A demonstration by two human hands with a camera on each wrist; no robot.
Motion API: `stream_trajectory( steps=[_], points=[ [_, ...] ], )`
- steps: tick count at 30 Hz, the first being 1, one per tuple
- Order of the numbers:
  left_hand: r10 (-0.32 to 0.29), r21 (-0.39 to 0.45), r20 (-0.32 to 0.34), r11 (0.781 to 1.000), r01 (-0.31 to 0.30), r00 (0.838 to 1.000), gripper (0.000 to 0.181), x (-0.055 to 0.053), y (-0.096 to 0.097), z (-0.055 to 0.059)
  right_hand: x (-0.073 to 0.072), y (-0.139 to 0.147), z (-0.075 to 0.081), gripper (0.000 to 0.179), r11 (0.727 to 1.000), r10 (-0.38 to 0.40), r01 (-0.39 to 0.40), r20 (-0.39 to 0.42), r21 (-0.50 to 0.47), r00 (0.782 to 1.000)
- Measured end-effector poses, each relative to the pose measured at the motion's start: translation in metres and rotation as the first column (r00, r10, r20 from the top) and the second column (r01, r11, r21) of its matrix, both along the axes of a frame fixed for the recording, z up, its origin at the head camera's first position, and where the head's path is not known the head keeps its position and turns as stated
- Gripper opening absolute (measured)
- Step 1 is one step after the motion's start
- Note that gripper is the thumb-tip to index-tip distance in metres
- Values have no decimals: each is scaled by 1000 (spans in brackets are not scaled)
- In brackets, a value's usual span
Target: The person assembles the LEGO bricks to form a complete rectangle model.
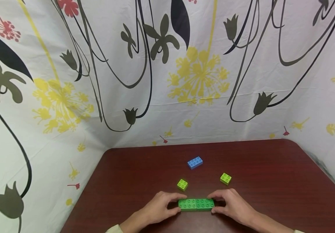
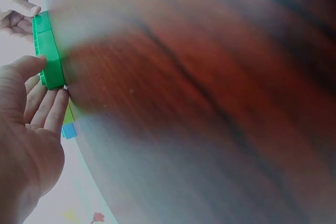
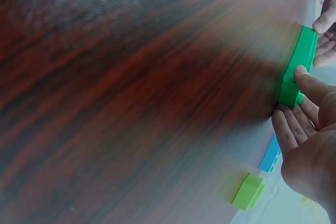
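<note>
Two green toy building bricks lie end to end in a row near the front of the table, their short ends meeting. Thumb and fingers of my left hand (image 1: 161, 207) pinch the left green brick (image 1: 187, 204) at its outer end, thumb on the near side. On the other side, my right hand (image 1: 235, 206) holds the right green brick (image 1: 205, 204) the same way, thumb in front and index finger behind. In the left wrist view the long green side (image 2: 51, 59) shows between both hands; the right wrist view shows the thumb (image 3: 302, 71) against it.
Behind the left hand's fingertips sits a small lime brick (image 1: 182, 184). Another lime brick (image 1: 225, 178) is beyond the right hand. Farther back lies a blue brick (image 1: 195, 162). The dark red-brown table (image 1: 138, 171) ends at a flower-patterned cloth (image 1: 156, 97).
</note>
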State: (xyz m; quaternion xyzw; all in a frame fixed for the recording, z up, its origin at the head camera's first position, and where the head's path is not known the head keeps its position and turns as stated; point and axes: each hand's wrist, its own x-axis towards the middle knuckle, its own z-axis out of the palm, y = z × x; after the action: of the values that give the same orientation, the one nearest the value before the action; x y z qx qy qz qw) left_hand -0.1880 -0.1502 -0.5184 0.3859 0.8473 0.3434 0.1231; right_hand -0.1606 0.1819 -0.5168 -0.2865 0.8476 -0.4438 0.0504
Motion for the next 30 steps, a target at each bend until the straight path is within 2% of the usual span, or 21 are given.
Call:
stream_trajectory(
  steps=[11,17,25,30],
  points=[
    [0,7,23,1000,0,1000,44,0,-1,1,1,-1,1,35,1000,-4,4,5,-8,1000],
    [6,12,31,1000,-6,1000,44,1,-3,2,-2,-2,4,37,1000,-22,22,-37,6,999],
    [10,19,19,1000,-10,1000,46,1,-5,1,-16,1,12,41,988,-103,117,-141,98,985],
    [6,26,7,1000,-6,1000,48,1,-5,0,-31,4,17,49,977,-154,175,-158,126,975]
  ],
)
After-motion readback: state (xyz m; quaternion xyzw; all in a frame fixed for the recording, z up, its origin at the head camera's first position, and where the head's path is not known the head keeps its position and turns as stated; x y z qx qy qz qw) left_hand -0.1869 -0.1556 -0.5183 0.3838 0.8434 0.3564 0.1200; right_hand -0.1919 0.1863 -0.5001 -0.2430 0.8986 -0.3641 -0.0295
